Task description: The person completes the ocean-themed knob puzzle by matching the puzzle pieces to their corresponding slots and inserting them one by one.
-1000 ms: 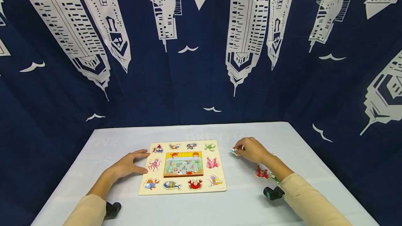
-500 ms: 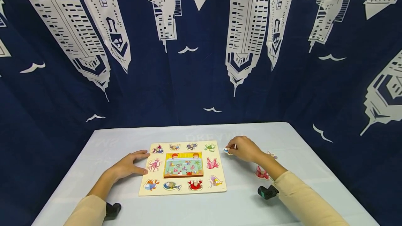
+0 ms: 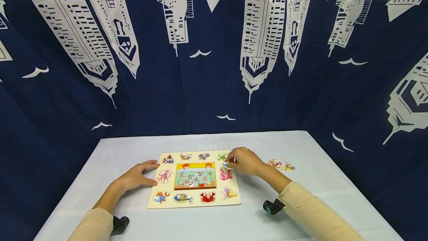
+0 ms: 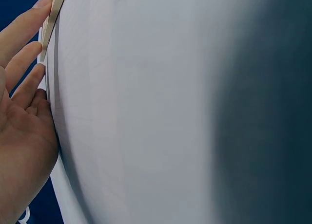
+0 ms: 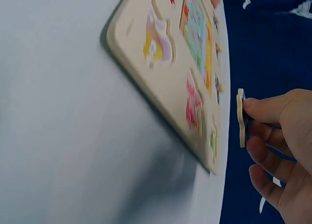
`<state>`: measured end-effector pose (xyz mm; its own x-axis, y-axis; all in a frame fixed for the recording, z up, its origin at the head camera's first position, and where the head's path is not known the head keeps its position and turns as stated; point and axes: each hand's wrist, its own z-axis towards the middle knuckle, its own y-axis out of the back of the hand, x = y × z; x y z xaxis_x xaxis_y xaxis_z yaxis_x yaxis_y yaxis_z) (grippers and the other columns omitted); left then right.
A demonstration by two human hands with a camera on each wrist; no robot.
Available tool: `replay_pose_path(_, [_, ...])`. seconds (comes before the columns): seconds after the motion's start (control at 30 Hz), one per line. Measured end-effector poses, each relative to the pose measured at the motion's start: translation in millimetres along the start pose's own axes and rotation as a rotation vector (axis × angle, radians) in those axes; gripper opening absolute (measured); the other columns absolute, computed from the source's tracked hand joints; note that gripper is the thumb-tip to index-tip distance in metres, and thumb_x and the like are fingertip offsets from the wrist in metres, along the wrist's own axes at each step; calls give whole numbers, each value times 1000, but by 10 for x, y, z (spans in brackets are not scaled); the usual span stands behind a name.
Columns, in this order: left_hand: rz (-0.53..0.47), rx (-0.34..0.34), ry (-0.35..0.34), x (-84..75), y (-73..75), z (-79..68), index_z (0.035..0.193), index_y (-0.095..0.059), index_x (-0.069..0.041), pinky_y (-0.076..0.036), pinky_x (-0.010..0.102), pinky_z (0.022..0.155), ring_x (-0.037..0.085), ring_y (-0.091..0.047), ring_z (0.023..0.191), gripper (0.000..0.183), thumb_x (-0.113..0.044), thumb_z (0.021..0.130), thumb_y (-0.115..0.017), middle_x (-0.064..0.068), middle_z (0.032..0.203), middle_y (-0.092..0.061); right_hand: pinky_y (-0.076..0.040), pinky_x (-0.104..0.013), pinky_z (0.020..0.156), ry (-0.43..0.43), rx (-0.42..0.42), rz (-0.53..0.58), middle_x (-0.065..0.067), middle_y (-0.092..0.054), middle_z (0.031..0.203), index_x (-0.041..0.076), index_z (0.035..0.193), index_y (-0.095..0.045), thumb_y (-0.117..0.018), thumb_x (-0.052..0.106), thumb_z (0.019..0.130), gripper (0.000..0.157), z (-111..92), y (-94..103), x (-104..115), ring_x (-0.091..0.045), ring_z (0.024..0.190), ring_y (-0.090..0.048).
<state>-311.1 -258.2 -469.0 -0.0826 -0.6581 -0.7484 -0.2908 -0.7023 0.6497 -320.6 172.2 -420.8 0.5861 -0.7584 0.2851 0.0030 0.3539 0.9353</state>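
Navy skyline-print curtain [image 3: 187, 96] behind a white-covered table [image 3: 194, 226]. The wooden puzzle board [image 3: 168, 186] lies flat, left of centre. The left hand [image 3: 137, 175], fingers extended and spread, touches its left edge, grasping nothing. The right hand [image 3: 246, 161] pinches a blue-and-white puzzle piece [image 5: 241, 118] raised over the board's far right part. Well right lie an octopus-like piece [image 3: 275, 163] and a yellow fish piece [image 3: 289, 166]. Likely faults: a loosened pinch drops the piece; a misaligned press shifts the lightly steadied board.
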Motion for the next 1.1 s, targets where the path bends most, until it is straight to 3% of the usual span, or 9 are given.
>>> replay_pose_path(0.17, [7, -1, -3, 0, 0, -8, 146, -58, -4, -14, 74, 115, 50, -17, 151, 84, -26, 74, -94, 20, 163, -34, -51, -24, 65, 80, 24, 9, 7, -70, 91, 13, 97, -81, -81, 15, 92, 6, 92, -93, 234, -7, 73, -55])
replay_pose_path(0.5, [5, -2, -18, -10, -13, 6, 145, -59, -3, -14, 74, 115, 51, -18, 150, 83, -26, 74, -94, 21, 163, -35, -48, -17, 62, 219, 45, 94, 13, -65, 82, 12, 97, -81, -79, 15, 93, 5, 269, -351, 653, 0, 70, -54])
replay_pose_path(0.73, [15, 2, -35, 8, -3, 2, 145, -58, -2, -15, 73, 115, 52, -19, 150, 83, -26, 75, -94, 22, 162, -35, -45, -13, 63, 264, 83, 77, 18, -63, 85, 18, 95, -81, -77, 20, 95, 4, 406, -549, 963, 4, 74, -53])
replay_pose_path(1.1, [45, 17, -71, 41, 19, 20, 145, -58, -1, -17, 72, 116, 52, -22, 149, 80, -29, 77, -92, 24, 161, -35, -44, -9, 63, 345, 117, 79, 17, -64, 82, 17, 97, -82, -77, 20, 95, 7, 608, -784, 1369, 8, 72, -52])
